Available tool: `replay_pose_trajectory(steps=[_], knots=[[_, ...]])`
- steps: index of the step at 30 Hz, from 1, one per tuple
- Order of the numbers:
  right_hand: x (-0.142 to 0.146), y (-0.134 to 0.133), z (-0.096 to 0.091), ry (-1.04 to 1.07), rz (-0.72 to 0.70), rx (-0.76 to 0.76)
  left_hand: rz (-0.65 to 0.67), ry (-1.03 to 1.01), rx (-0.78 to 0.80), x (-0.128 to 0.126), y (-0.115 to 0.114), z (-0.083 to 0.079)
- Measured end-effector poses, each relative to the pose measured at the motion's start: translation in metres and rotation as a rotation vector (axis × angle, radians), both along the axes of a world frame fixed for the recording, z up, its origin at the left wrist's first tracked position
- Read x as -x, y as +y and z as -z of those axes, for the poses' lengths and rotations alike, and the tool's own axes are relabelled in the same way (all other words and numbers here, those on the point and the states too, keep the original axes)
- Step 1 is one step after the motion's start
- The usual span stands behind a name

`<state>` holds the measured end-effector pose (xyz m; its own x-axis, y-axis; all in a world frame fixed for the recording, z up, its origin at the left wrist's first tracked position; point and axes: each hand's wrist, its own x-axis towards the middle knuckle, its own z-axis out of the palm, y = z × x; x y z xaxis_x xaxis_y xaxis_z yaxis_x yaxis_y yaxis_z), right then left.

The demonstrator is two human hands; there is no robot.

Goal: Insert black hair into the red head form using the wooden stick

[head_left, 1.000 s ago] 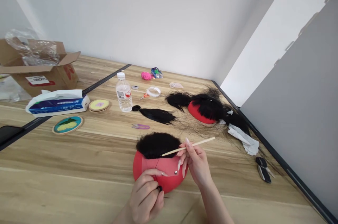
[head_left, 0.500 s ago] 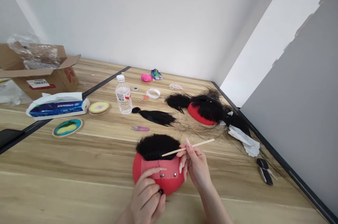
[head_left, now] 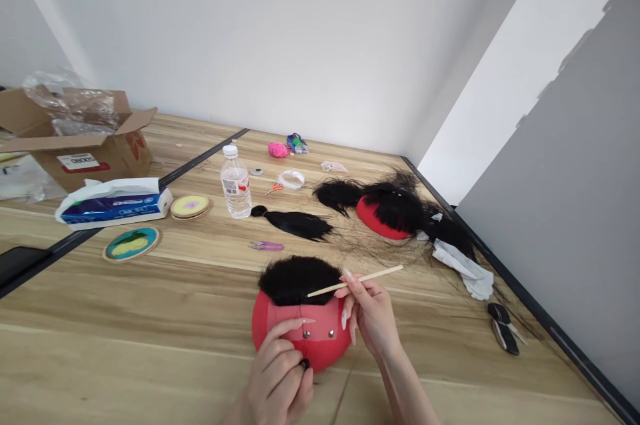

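Observation:
A red dome-shaped block (head_left: 325,356) sits in front of me, with a lighter mesh patch (head_left: 320,313) pinned on by two silver pins. Short, dense black hair (head_left: 300,278) covers its far side. My left hand (head_left: 280,371) pinches a small lock of black hair (head_left: 305,363) at the near edge, its index finger stretched over the mesh. Thin dark strands run from there up to the hair's edge. In my right hand (head_left: 367,311) is a thin pale wooden stick (head_left: 375,274), its tip at the hair's lower edge. Whether the tip carries a hook is too small to see.
Beyond the block lie purple thread snips (head_left: 267,246), a tied black hair bundle (head_left: 297,223) and a water bottle (head_left: 236,185). A second red block with long hair (head_left: 383,218) stands right, near black-handled scissors (head_left: 504,328). Leftward are embroidery hoops (head_left: 131,243), tissues (head_left: 117,205) and a cardboard box (head_left: 95,151).
The stick has tilted very slightly, its rear end a little lower, and my right hand has shifted slightly. My left hand keeps its place. The whole view has moved a little.

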<state>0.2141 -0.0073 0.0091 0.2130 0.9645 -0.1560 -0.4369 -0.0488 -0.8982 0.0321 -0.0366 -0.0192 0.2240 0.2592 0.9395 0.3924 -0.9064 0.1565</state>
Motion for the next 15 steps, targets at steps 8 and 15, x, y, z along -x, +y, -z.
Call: replay_pose_trajectory(steps=[8,15], knots=[[-0.005,0.003,-0.004,-0.194,-0.049,-0.119,-0.064,-0.017,0.079,0.007,-0.004,-0.007],[0.003,0.021,-0.024,-0.296,-0.052,-0.232,-0.114,-0.07,0.114,0.013,-0.011,-0.004]])
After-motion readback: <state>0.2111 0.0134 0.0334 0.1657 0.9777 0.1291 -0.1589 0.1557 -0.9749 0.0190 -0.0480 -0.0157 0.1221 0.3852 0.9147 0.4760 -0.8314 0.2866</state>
